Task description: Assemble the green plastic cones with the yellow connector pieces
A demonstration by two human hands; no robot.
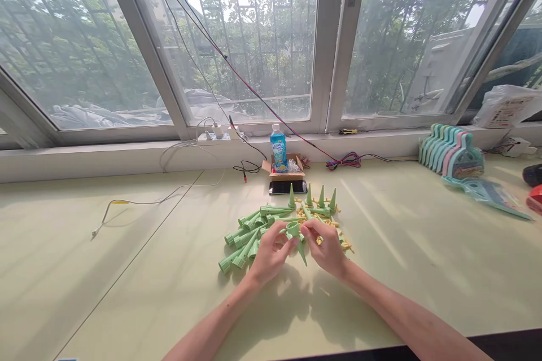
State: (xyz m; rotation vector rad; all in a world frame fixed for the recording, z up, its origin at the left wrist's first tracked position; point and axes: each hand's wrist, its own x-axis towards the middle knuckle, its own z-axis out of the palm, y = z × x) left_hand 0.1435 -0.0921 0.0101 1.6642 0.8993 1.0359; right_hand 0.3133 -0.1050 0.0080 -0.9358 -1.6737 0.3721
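Between my hands is a green plastic watering spike, its round open socket facing up and its pointed tip slanting down toward me. My left hand grips the socket from the left with thumb and fingers. My right hand is pinched close against the socket's right side; whatever its fingertips hold is hidden. More green spikes lie in a pile to the left and behind. Several spikes stand point up behind my right hand. Small yellow plastic pieces are scattered around and under that hand.
Behind the pile lie a phone and a small cardboard box with a blue bottle. Cables run along the window sill. To the right are pastel dustpan-like items and a flat blue packaged item.
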